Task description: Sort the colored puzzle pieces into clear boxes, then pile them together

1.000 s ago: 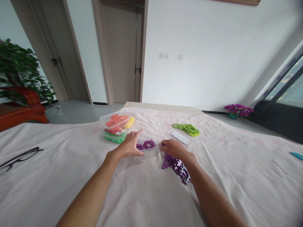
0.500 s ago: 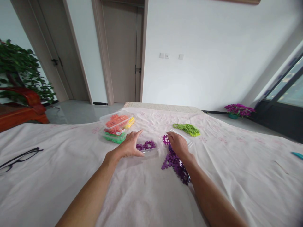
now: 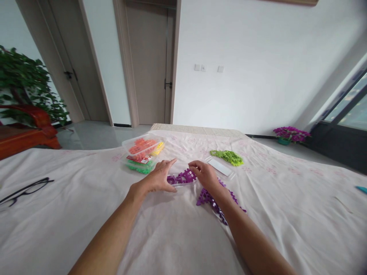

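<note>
Container clear glossy plastic; purple pieces smooth plastic, bit shiny; lid clear glossy plastic; tablecloth matt cloth, creased; armrest polished wood, glossy; floor smooth, shiny; wall smooth, matt

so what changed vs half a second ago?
Right hand moved left, off the clear lid to the right end of the clear container, bringing a purple lattice piece with it; can't tell if it's been let go. More of the purple pile now shows right of the forearm. Unchanged: left hand around the container's left end, lime-green pieces, glasses.
</note>
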Motion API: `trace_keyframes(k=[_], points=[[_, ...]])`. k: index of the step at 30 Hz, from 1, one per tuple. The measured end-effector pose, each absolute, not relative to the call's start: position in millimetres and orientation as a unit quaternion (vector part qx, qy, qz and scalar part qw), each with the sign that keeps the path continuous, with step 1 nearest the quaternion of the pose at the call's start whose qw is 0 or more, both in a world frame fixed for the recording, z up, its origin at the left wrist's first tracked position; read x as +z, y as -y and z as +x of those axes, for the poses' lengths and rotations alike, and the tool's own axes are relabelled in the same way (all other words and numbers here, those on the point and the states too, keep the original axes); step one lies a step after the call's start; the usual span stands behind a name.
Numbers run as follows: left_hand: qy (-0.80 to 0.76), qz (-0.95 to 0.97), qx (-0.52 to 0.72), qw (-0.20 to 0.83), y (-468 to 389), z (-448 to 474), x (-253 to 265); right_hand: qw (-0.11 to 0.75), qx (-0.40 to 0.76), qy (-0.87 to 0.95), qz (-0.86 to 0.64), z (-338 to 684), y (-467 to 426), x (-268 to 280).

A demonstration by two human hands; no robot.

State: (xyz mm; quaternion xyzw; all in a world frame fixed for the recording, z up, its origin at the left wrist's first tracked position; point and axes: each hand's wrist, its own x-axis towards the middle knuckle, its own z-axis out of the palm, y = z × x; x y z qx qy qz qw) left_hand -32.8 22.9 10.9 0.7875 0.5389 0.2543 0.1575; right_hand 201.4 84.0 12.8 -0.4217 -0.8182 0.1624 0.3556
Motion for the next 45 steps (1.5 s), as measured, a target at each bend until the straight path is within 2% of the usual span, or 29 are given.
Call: trace_keyframes(k=[5, 12, 18, 22, 30, 34, 41, 45], points=[[-0.543, 0.784, 0.253, 0.166, -22.2, -32.1, 13.4, 0.370, 0.080, 0.807, -0.453, 215.1, -90.8, 12.6], [-0.541, 0.784, 0.255, 0.166, -23.2, -32.7, 13.0, 0.290, 0.098, 0.779, -0.547, 239.2, -96.4, 28.8], [-0.541, 0.782, 0.259, 0.169, -23.1, -32.9, 12.3, 0.274, 0.100, 0.860, -0.419, 216.2, -75.6, 33.5], [-0.534, 0.788, 0.253, 0.175, -20.8, -30.4, 14.9, 0.206, 0.070, 0.911, -0.351, 198.4, -63.8, 40.3], [-0.530, 0.791, 0.252, 0.171, -21.5, -29.1, 13.4, 0.041, -0.010, 0.943, -0.329, 176.8, -73.7, 50.6], [-0.528, 0.793, 0.252, 0.173, -23.6, -30.7, 11.7, -0.009, -0.037, 0.945, -0.326, 169.1, -79.6, 50.8], [-0.523, 0.792, 0.261, 0.178, -24.0, -31.7, 10.8, -0.039, -0.049, 0.939, -0.339, 166.1, -77.6, 56.0], [-0.521, 0.793, 0.262, 0.179, -24.2, -31.9, 10.3, -0.023, -0.069, 0.940, -0.333, 168.5, -79.4, 54.3]])
